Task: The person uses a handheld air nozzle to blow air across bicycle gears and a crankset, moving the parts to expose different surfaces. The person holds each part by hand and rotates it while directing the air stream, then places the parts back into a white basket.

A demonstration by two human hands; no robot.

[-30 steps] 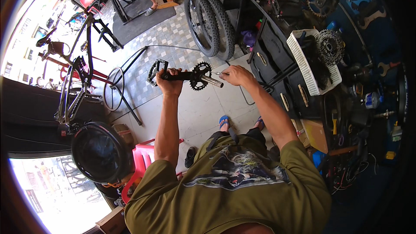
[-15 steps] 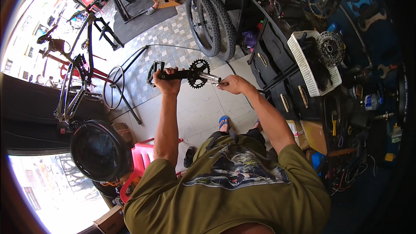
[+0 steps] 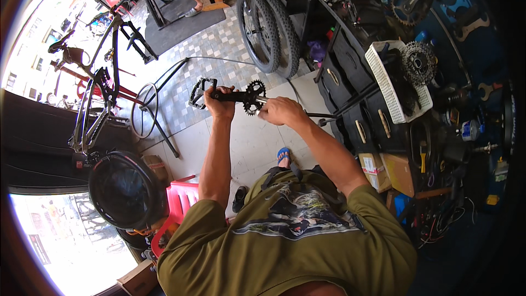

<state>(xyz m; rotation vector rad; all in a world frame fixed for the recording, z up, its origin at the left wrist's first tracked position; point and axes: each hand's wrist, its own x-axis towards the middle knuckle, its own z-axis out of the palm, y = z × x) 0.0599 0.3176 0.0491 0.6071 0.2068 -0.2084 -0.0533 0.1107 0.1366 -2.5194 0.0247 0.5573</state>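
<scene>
Right hand (image 3: pixel 279 111) seemingly hides part of the spindle (image 3: pixel 262 100), tyres (image 3: pixel 274 39) beyond.

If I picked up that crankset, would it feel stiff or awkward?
The crankset is probably stiff, since its thick black crank arm looks rigid. Set down, it might tip unevenly, as the pedal and silvery spindle jut out. The toothed chainring could snag cloth.

Now we've got a black crank (image 3: pixel 233 97) in the left hand (image 3: pixel 221 105), white basket (image 3: pixel 386 83) well right of the right hand (image 3: pixel 282 112), grey-beige checked tiles (image 3: pixel 216 38) beyond both, blue sandal (image 3: pixel 282 157) below!
</scene>
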